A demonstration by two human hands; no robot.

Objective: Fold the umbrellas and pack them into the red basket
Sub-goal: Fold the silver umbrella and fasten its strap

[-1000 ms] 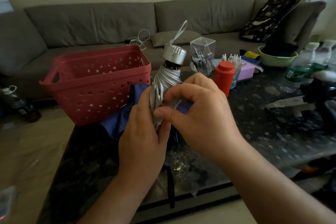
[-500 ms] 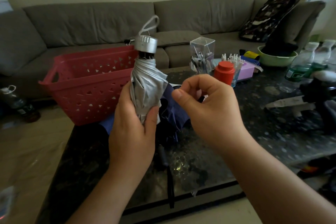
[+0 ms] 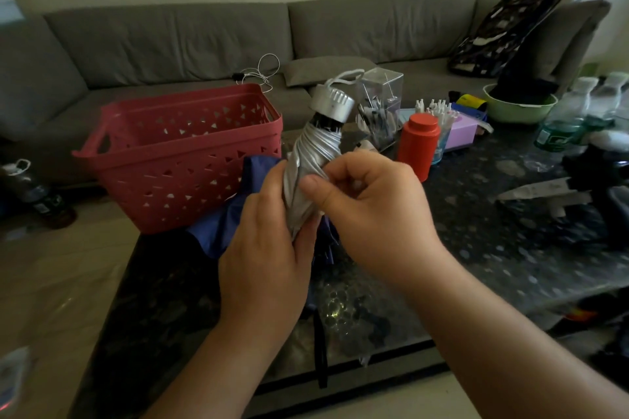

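Between left hand [image 3: 269,248] and right hand [image 3: 371,211], upright silver umbrella [image 3: 311,163].

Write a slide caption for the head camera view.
Both hands, left and right, grip a silver folded umbrella beside the red basket.

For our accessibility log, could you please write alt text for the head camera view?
Two hands hold a folded silver umbrella upright over a dark table: the left hand grips its lower part, the right hand pinches its fabric. A red basket stands behind on the left, blue fabric beside it.
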